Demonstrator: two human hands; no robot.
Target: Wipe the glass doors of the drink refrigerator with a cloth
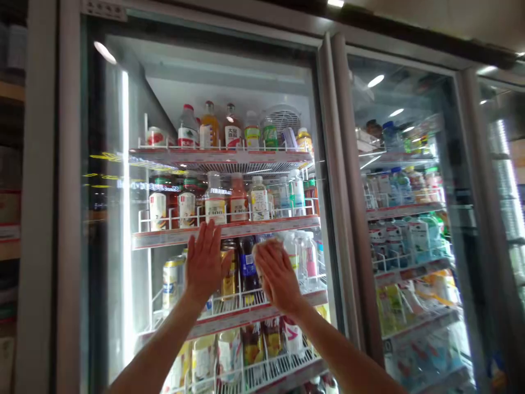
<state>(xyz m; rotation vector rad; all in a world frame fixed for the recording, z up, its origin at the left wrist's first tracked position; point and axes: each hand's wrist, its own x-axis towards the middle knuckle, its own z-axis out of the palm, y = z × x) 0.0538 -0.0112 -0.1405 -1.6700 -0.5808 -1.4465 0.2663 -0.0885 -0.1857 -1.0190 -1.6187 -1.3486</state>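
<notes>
Both arms reach forward to the glass door [229,71] of a lit drinks fridge. My left hand [205,262] is raised with its palm toward the glass and its fingers stretched out, holding nothing. To the right of it, my right hand [279,276] is closed over a pale cloth [258,253] held against the glass. Only the cloth's edge shows past the fingers; the rest is hidden under the hand. Behind the glass, bottles and cans stand on wire-fronted shelves [229,225], and the hands cover part of the middle rows.
A grey vertical door frame [338,180] divides this door from a second glass door [404,180] at the right, with more bottles and packs behind it. At the far left stands a dark shelf unit [10,235]. Ceiling lights and signs reflect in the glass.
</notes>
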